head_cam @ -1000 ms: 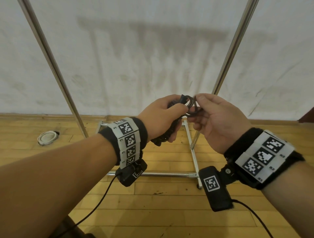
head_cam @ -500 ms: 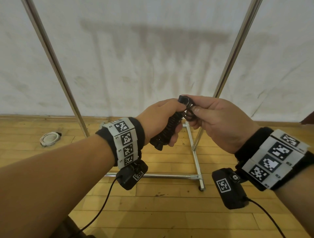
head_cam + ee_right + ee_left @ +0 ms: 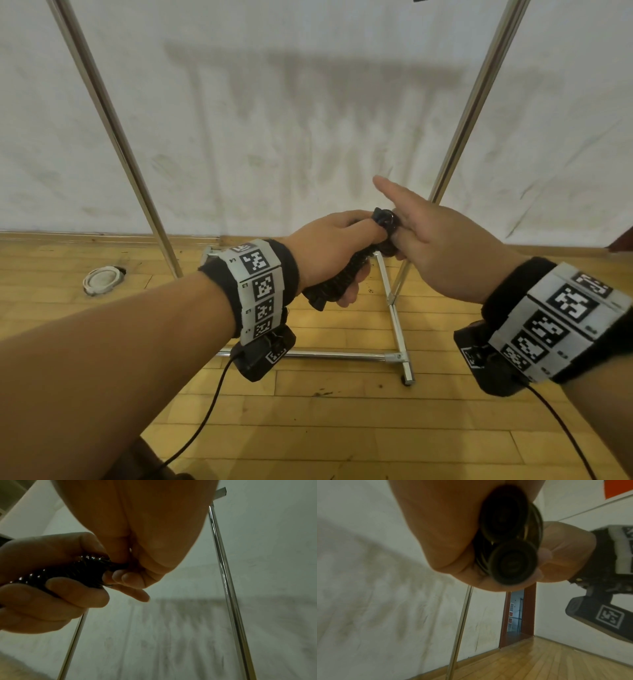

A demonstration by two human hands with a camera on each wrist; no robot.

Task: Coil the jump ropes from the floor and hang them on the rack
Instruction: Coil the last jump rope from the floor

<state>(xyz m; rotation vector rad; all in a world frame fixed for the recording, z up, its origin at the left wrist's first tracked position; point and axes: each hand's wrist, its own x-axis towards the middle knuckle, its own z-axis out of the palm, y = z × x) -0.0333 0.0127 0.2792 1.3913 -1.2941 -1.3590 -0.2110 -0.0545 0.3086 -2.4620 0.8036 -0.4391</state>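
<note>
A black jump rope [image 3: 342,278] is wound in tight turns round its two handles, whose round ends [image 3: 512,564] face the left wrist camera. My left hand [image 3: 329,246] grips this bundle [image 3: 77,572] in its fist, held in the air in front of the chrome rack [image 3: 470,113]. My right hand [image 3: 431,240] is at the top of the handles [image 3: 385,219]. Its thumb and curled fingers [image 3: 126,579] pinch the cord end there, while its index finger points straight out. The rack's top bar is out of view.
The rack's two slanted poles [image 3: 116,137] and floor bars [image 3: 342,354] stand against a white wall on a wooden floor. A white round floor cover [image 3: 101,279] lies at the left. A doorway [image 3: 517,615] opens in the far corner.
The loose loops my right hand held beside the handle tops are now drawn in against the bundle. My right index finger has straightened and points out.
</note>
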